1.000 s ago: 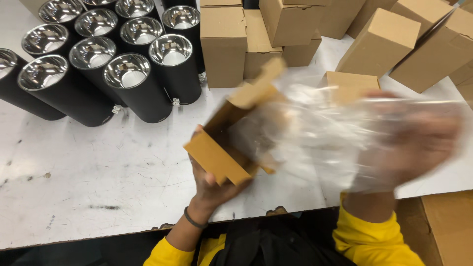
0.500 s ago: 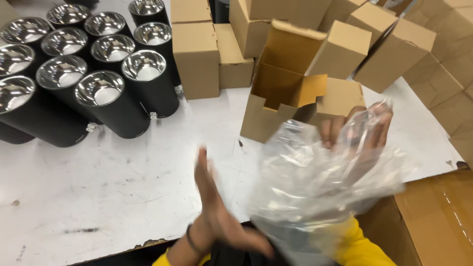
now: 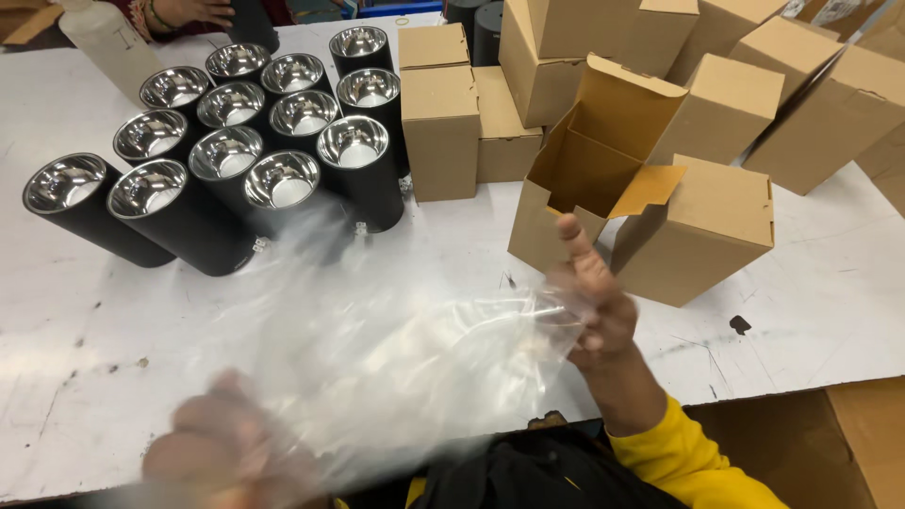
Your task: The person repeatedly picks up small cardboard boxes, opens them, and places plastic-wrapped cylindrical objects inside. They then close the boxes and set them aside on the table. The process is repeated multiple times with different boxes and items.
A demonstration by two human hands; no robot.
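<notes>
A clear plastic bag (image 3: 396, 349) is held spread low over the near edge of the white table (image 3: 113, 339), gripped by the blurred left hand (image 3: 226, 452) at its near-left end & by the right hand (image 3: 589, 302) at its far-right edge, hands well apart. Just beyond the right hand an open cardboard box (image 3: 584, 179) is seen w/ flaps up, closed boxes (image 3: 438, 127) beside it, black cylinders w/ chrome insides (image 3: 245, 170) clustered far left.
</notes>
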